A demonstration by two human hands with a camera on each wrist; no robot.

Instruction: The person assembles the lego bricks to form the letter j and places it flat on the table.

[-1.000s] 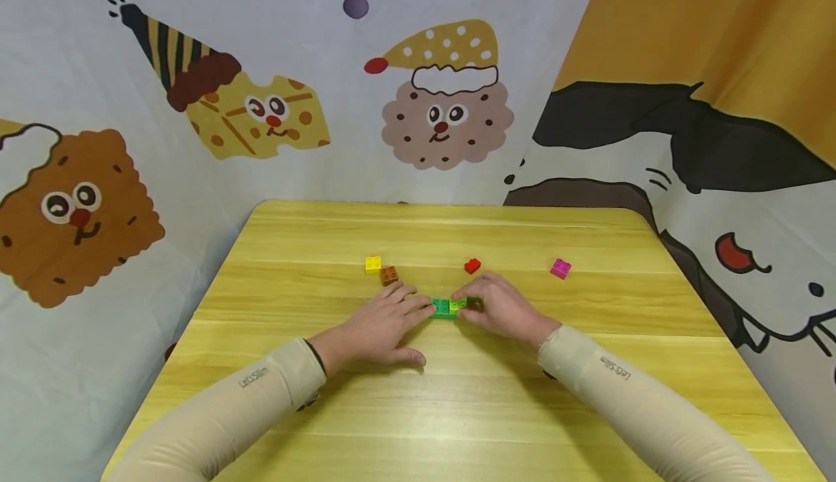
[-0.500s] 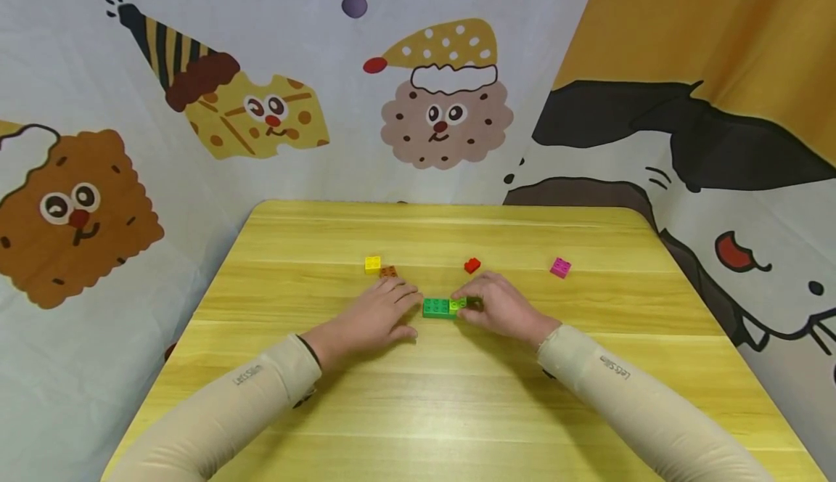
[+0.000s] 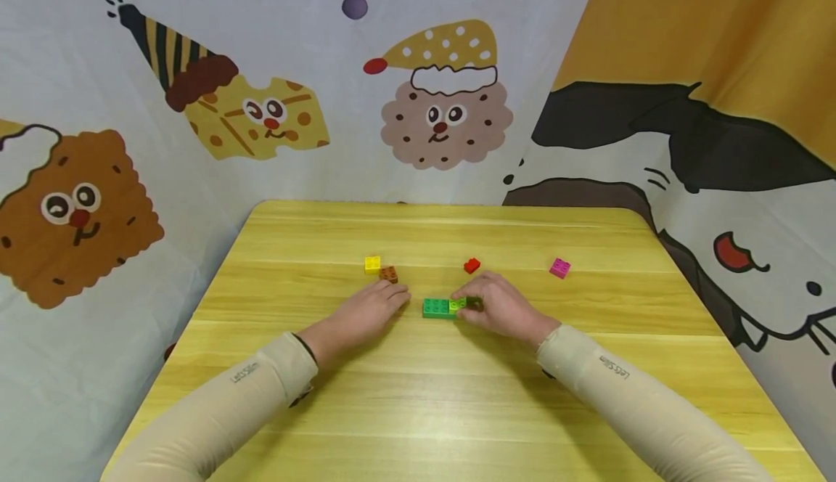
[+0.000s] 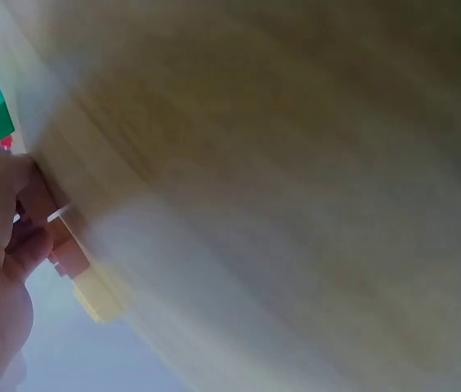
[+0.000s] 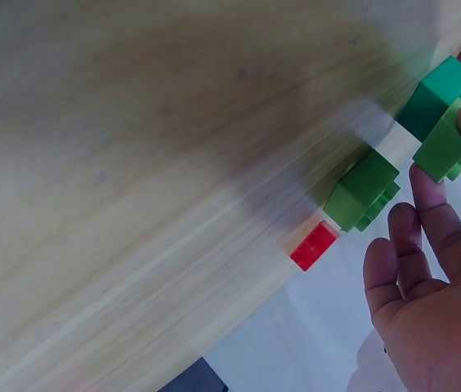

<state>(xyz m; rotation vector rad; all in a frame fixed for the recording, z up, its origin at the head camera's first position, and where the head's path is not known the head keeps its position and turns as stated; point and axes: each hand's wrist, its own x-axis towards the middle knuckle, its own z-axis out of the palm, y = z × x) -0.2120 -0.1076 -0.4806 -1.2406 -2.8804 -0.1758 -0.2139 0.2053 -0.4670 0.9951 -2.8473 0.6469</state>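
My right hand (image 3: 499, 306) pinches a light green toy building brick (image 5: 441, 145) between thumb and finger. That brick sits on the right end of a longer green brick (image 3: 436, 308) lying on the table. Beside the right hand's fingers stands an olive-green brick (image 5: 363, 192), mostly hidden by the hand in the head view. My left hand (image 3: 362, 315) is low over the table, its fingers loosely bent just in front of a brown brick (image 3: 388, 274). In the left wrist view its thumb comes close to the brown brick (image 4: 69, 257); contact is hard to tell.
A yellow brick (image 3: 372, 264) stands behind and left of the brown one. Farther right lie a small red brick (image 3: 472, 266) and a magenta brick (image 3: 559, 268). The wooden table (image 3: 418, 417) ends at a patterned cloth (image 3: 353, 170) behind it.
My left hand has let go of the green brick's left end and drawn away to the left, toward the brown brick. My right hand stays where it was, pinching the light green brick.
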